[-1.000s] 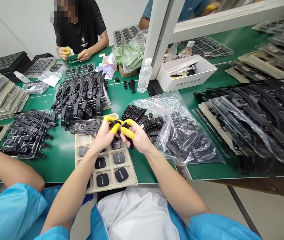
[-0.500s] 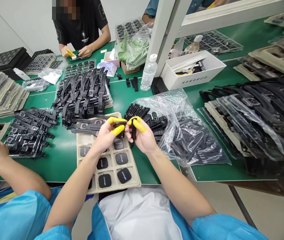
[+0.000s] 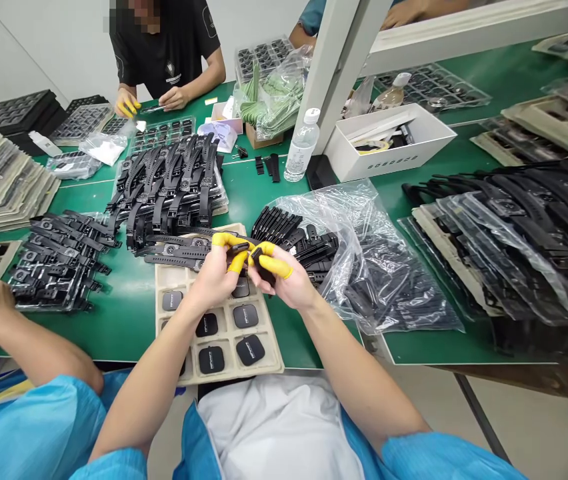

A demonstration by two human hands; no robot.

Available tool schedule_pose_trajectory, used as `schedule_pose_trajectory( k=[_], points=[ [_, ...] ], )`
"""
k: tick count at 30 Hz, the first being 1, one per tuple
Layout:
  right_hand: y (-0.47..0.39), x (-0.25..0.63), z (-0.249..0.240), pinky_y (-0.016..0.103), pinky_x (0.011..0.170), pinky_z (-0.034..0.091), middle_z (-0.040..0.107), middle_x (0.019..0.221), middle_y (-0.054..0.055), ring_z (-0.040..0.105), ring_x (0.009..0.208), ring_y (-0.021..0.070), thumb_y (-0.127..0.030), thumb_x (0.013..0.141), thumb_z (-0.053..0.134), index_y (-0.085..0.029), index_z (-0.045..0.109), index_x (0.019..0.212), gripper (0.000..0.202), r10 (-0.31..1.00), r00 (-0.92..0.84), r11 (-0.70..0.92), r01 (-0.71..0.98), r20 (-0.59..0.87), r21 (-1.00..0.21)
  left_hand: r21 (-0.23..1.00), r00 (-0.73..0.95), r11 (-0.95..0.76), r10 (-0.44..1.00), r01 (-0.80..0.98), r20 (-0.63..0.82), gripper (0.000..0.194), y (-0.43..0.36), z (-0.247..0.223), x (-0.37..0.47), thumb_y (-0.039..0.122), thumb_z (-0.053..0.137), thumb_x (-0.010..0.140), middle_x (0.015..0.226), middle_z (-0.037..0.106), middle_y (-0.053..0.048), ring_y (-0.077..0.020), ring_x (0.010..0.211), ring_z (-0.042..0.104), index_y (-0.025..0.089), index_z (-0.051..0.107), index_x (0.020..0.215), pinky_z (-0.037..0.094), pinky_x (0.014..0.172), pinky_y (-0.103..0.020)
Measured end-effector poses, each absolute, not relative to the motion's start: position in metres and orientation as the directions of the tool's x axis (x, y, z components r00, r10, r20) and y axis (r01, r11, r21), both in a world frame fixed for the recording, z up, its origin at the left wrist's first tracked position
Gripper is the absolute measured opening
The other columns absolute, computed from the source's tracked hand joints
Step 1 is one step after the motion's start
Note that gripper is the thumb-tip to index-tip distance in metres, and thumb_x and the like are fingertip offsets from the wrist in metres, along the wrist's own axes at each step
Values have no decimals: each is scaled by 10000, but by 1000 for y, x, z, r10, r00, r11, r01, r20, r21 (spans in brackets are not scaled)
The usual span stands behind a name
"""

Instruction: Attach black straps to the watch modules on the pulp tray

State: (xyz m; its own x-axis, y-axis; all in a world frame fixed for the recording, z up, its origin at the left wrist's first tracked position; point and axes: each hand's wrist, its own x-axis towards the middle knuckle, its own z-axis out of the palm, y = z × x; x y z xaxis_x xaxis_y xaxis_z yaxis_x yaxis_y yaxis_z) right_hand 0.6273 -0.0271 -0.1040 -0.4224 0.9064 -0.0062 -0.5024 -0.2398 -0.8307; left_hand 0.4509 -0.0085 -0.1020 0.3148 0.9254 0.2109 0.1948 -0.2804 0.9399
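Observation:
My left hand, with yellow finger cots on thumb and index finger, pinches a black watch case held edge-on. Close against it, my right hand, also in yellow cots, grips a black watch strap whose upper end shows between thumb and finger; the rest is hidden by the hand. Whether strap and case touch I cannot tell. Below my hands lies a beige tray with square black watch faces in its compartments. Several assembled watches lie across the tray's far end.
A clear plastic bag of black straps lies right of my hands, beside loose straps. Stacked watches stand ahead. A water bottle and a white box stand farther back. A co-worker's arm rests at left.
The strap in my right hand has tilted from hanging upright to pointing its end toward the watch case. My left hand's hold has shifted slightly. The co-worker opposite has moved their hands apart.

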Motion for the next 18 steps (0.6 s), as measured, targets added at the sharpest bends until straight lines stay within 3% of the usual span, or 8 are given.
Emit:
schedule_pose_trajectory(
  k=[5,8,18],
  points=[
    [-29,626,-108,208,378,251,649,626,-18,409,423,80,-529,872,724,-201,585,923,360,873,-486,-288,-443,-42,-849,750,463,-548,809,370,363,478,-6,-93,447,75,503,902,1332,674,-120,-244,1258,640,213,579,1354,529,1100,-444],
    [-27,627,-109,205,373,250,620,585,-36,401,419,84,-508,874,724,-202,579,932,343,883,-466,-294,-450,-59,-843,644,511,-651,743,402,433,494,-3,-94,444,73,450,937,1360,668,-122,-252,1313,611,211,622,1379,515,1132,-468],
    [-24,626,-113,210,374,220,553,514,-66,342,385,82,-482,870,730,-211,575,913,316,891,-447,-325,-505,-80,-800,646,481,-661,739,381,472,486,-2,-95,443,92,445,994,1358,673,-110,-234,1294,630,247,611,1424,529,1125,-425]
  ],
)
